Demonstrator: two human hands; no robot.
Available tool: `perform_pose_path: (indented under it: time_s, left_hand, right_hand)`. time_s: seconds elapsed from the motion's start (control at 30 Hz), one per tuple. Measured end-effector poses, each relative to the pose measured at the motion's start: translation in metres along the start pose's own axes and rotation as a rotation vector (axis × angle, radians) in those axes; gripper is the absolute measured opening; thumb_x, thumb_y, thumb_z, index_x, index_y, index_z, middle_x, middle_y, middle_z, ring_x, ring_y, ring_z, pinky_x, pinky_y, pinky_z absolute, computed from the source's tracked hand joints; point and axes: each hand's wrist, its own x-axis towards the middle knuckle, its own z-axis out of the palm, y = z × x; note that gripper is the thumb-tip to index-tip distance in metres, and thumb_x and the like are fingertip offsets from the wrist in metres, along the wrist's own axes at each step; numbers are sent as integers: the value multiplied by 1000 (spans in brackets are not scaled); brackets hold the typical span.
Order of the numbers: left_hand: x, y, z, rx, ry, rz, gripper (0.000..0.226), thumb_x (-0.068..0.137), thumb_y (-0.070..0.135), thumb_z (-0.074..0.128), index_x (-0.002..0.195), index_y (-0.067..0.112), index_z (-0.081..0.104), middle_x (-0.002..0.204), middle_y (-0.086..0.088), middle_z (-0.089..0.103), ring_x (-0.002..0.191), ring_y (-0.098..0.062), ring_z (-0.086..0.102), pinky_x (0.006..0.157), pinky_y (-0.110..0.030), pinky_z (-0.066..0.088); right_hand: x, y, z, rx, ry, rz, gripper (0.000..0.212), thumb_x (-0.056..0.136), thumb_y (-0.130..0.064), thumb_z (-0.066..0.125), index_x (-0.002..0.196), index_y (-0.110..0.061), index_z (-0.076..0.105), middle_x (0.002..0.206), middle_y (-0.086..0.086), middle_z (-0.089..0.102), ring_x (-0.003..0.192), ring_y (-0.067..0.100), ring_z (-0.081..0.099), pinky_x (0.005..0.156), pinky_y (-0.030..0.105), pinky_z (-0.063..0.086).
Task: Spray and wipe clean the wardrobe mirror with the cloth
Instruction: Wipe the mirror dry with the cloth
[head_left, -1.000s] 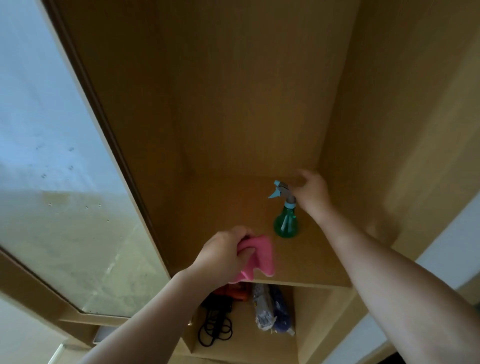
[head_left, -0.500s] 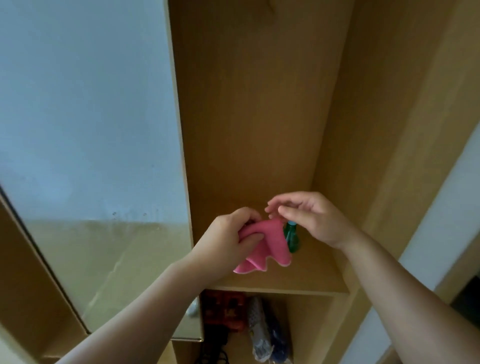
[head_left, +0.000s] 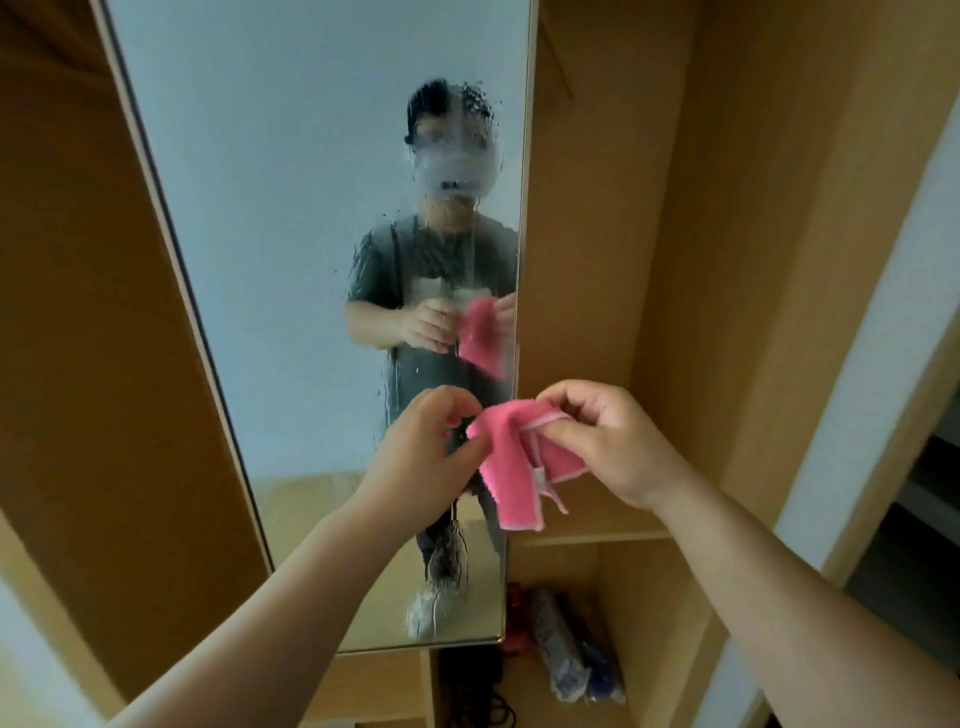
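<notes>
The wardrobe mirror (head_left: 291, 249) fills the upper left on an open door; spray droplets and runs streak its right half, over a person's reflection. A pink cloth (head_left: 511, 462) hangs in front of the mirror's lower right edge. My left hand (head_left: 421, 457) pinches its left corner. My right hand (head_left: 608, 441) grips its upper right edge. The cloth droops between both hands, apart from the glass. The spray bottle is out of view.
Wooden wardrobe walls (head_left: 649, 234) stand to the right of the mirror. A shelf edge (head_left: 587, 538) runs just below my hands. Under it lie a folded umbrella (head_left: 561, 644), a red object (head_left: 517, 613) and black cables (head_left: 483, 712).
My right hand left the spray bottle on the shelf and took hold of the cloth. My view swung left onto the wet mirror, and both hands rose with the cloth.
</notes>
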Motion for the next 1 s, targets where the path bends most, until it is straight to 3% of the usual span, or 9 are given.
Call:
perform_pose_path:
  time_s: [0.13, 0.27, 0.4, 0.47, 0.63, 0.77, 0.83, 0.9, 1.0]
  left_hand:
    - [-14, 14, -8, -147, -17, -80, 10, 90, 34, 57, 81, 37, 54, 76, 15, 63, 66, 1, 60, 53, -12, 46]
    - [-26, 33, -20, -391, -203, -120, 22, 90, 53, 47, 96, 36, 62, 89, 16, 69, 80, -1, 67, 65, -18, 55]
    - [-22, 51, -24, -167, -184, -55, 15, 90, 22, 62, 100, 32, 57, 84, 14, 68, 73, 5, 65, 60, -12, 49]
    - [-12, 61, -32, -66, -114, -39, 15, 91, 21, 60, 94, 35, 58, 78, 18, 64, 66, 10, 60, 54, -7, 43]
    - [6, 78, -52, -1, -152, -43, 8, 86, 34, 67, 83, 39, 61, 69, 24, 62, 61, 9, 56, 51, -9, 39]
    - [7, 87, -63, 41, -350, -63, 48, 65, 35, 87, 100, 45, 54, 91, 17, 62, 73, 4, 62, 57, -12, 48]
    - [4, 89, -65, 81, -391, -63, 64, 63, 31, 89, 107, 50, 45, 99, 15, 58, 77, 4, 63, 61, -14, 52]
    - [2, 90, -66, 106, -377, -41, 60, 66, 28, 87, 105, 50, 47, 98, 15, 59, 79, 4, 62, 65, -17, 55]
    - [2, 91, -69, 160, -271, 8, 27, 79, 33, 75, 94, 46, 56, 87, 17, 63, 74, 2, 59, 63, -14, 51]
  right_hand:
    - [-4, -26, 14, -65, 95, 14, 13, 93, -25, 62, 91, -14, 68, 84, 3, 68, 76, 10, 64, 70, 26, 55]
    - [-6, -42, 13, -116, 160, 5, 14, 93, -21, 60, 89, -11, 68, 83, 11, 68, 71, 13, 62, 64, 25, 52]
    - [-5, -54, -7, -153, 142, 16, 7, 94, -17, 60, 90, -15, 66, 77, 5, 69, 67, 12, 65, 59, 21, 53]
    - [-4, -59, -23, -220, 113, 50, 2, 93, -23, 62, 92, -22, 64, 77, -3, 70, 69, 7, 68, 54, 16, 52]
    - [-6, -62, -47, -255, -15, 164, 6, 95, -29, 58, 94, -31, 63, 86, -5, 72, 80, 16, 70, 60, 29, 55]
    - [-9, -67, -52, -242, -140, 158, 8, 94, -36, 60, 101, -34, 64, 93, -5, 72, 84, 17, 70, 70, 35, 60]
    - [-12, -69, -56, -200, -290, 204, 24, 86, -40, 70, 108, -34, 64, 102, -7, 71, 93, 18, 70, 75, 39, 61]
    - [-13, -72, -60, -202, -422, 221, 39, 79, -28, 78, 114, -35, 62, 109, -8, 68, 101, 19, 67, 77, 39, 61]
    - [-10, -78, -64, -312, -477, 191, 55, 73, -7, 77, 115, -38, 60, 113, -8, 64, 104, 20, 64, 75, 37, 61]
